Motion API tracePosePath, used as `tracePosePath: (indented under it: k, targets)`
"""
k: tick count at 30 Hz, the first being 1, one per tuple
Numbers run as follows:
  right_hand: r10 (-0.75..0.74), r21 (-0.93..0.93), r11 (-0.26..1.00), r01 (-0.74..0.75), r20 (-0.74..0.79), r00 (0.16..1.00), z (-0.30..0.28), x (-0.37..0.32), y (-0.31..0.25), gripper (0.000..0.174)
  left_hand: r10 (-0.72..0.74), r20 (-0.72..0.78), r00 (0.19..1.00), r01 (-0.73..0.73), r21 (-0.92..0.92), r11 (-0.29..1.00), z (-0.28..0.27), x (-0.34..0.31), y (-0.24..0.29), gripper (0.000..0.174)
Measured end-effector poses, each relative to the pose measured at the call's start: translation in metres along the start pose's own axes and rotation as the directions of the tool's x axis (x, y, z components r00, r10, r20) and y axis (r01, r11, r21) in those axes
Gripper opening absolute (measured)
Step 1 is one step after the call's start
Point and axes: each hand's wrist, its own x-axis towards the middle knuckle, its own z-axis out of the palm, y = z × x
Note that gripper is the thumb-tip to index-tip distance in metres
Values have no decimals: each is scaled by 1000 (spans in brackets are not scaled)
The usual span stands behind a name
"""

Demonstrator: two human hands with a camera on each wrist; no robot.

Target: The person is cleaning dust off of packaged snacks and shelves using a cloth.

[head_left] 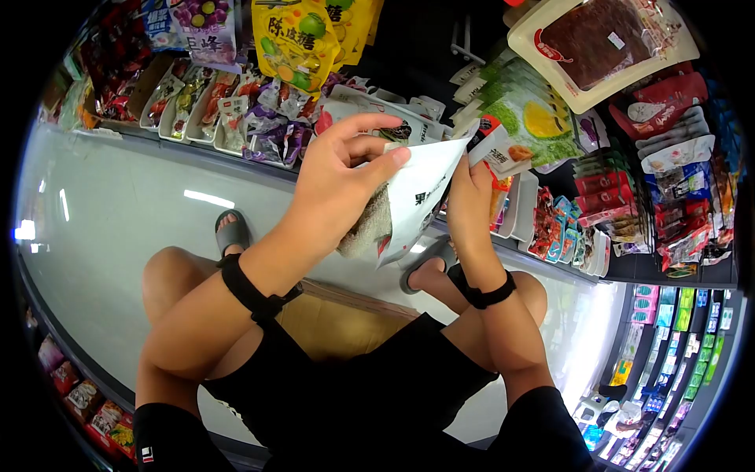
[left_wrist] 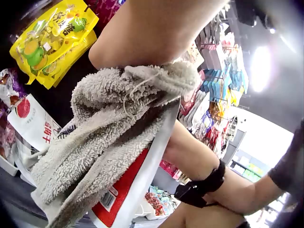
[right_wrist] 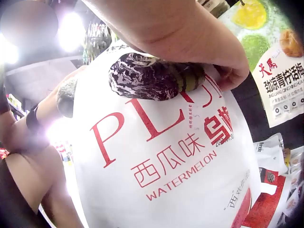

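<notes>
A white snack bag [head_left: 421,193] with dark print is held up between both hands. My left hand [head_left: 338,177] is at its left side, thumb and fingers bent near the upper edge, gripping a grey terry cloth [head_left: 370,224]. In the left wrist view the cloth [left_wrist: 109,118] hangs in folds from the left hand [left_wrist: 142,35], against the bag's red back panel [left_wrist: 124,190]. My right hand [head_left: 470,200] pinches the bag's right edge. The right wrist view shows the bag's front [right_wrist: 166,166], printed with red letters, below the right hand [right_wrist: 190,38]; its fingertips are partly hidden.
Yellow candy bags [head_left: 295,39] hang at the upper left, green packs [head_left: 527,110] to the right. Trays of wrapped sweets [head_left: 228,118] line the shelf edge. A large tan pack [head_left: 602,47] is at the upper right. A cardboard piece [head_left: 338,322] lies below, between the legs.
</notes>
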Motion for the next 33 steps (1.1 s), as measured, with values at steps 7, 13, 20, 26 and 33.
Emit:
tracePosePath:
  k: [7,13,20,26,33]
  targets:
    - [-49,-20,999,49,7,999,0,1,9,36,-54,21,998,53,6,999,-3,1,-1,28]
    - [-4,-28,1000,5,18,1000,1,0,1,37,-105,26,994,105,7,994,-6,2,-1,27]
    - [-34,-58,998,34,-2,999,3,2,6,38,-85,87,993,88,-34,996,-7,1,-2,26]
    - [17,-76,997,-16,23,1000,2,-2,1,35,-78,116,990,78,1,997,-9,4,-6,16]
    - [-8,-58,998,8,-5,1000,1,2,4,39,-163,60,985,164,-13,986,-7,2,-3,21]
